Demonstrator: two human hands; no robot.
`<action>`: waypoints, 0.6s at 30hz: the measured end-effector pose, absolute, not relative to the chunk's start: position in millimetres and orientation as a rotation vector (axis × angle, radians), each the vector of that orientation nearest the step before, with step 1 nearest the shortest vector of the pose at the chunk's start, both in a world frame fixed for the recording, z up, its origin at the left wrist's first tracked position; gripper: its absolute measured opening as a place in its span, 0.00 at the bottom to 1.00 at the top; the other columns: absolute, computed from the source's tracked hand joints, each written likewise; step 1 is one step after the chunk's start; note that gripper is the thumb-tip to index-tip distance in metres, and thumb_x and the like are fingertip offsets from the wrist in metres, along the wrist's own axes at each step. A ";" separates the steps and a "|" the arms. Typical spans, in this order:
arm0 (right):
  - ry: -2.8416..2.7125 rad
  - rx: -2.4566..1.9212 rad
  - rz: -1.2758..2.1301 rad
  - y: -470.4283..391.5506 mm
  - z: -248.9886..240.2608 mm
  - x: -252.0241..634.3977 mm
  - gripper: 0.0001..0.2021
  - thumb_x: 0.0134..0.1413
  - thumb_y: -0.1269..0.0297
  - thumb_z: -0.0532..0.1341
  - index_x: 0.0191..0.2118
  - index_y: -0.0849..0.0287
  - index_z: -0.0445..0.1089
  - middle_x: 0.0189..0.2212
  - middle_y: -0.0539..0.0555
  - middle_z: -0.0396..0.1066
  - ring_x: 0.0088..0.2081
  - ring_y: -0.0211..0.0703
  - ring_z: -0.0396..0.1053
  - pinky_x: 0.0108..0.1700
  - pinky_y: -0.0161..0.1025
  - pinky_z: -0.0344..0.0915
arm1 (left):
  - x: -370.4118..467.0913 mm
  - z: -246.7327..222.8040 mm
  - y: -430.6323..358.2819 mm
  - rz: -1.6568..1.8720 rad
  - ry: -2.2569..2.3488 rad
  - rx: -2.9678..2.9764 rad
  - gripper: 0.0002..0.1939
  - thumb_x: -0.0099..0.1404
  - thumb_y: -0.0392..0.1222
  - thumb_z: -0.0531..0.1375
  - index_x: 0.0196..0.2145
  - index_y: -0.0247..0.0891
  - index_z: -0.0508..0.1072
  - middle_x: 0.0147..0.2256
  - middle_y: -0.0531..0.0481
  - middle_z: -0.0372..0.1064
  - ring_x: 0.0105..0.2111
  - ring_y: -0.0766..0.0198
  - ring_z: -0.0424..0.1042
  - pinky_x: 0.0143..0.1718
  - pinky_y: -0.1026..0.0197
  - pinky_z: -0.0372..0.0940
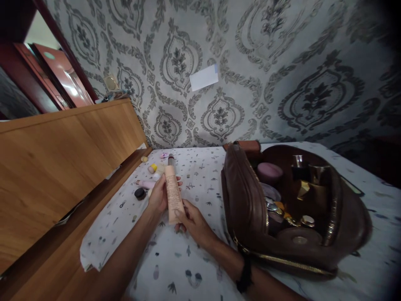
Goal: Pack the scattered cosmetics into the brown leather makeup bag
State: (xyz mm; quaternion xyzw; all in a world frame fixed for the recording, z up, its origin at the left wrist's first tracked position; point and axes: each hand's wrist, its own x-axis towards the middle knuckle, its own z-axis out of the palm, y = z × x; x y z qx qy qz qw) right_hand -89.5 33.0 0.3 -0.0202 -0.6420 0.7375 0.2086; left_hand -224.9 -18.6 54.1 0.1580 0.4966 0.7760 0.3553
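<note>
A peach-coloured squeeze tube (pixel 173 194) with small printed text is held between both of my hands above the patterned sheet. My left hand (pixel 159 194) wraps its upper part from the left, fingertips showing behind the far side. Lower down, my right hand (pixel 191 219) pinches the flat end, thumb in front and fingers behind. Just beyond the tube is a dark-capped clear bottle (pixel 171 160), partly hidden by it. Left of my left hand lie a pink tube (pixel 145 184), a black round jar (pixel 139 193) and a yellow-topped item (pixel 152 168).
To the right stands an open brown zip bag (pixel 242 200) holding a pink round case (pixel 270 171), gold-coloured items and jewellery. A wooden board (pixel 75 154) borders the bed on the left. The patterned wall (pixel 219 113) rises behind.
</note>
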 end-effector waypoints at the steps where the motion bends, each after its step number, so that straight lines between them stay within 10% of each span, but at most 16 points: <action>1: -1.782 -0.058 2.054 33.2 0.7 -89.0 0.17 0.61 0.56 0.57 0.50 0.62 0.64 0.30 0.50 0.69 0.23 0.35 0.68 0.22 0.32 0.59 | -224.9 53.6 -18.5 2.014 1.274 0.415 0.21 0.70 0.52 0.55 0.46 0.30 0.74 0.32 0.43 0.77 0.25 0.63 0.75 0.31 0.62 0.71; 18: -1.785 -0.231 2.014 32.7 8.1 -85.6 0.19 0.49 0.61 0.64 0.48 0.60 0.66 0.36 0.52 0.72 0.35 0.43 0.71 0.36 0.39 0.68 | -224.2 53.0 -15.5 2.186 1.247 0.462 0.24 0.50 0.54 0.72 0.37 0.34 0.74 0.26 0.52 0.73 0.25 0.66 0.71 0.27 0.65 0.65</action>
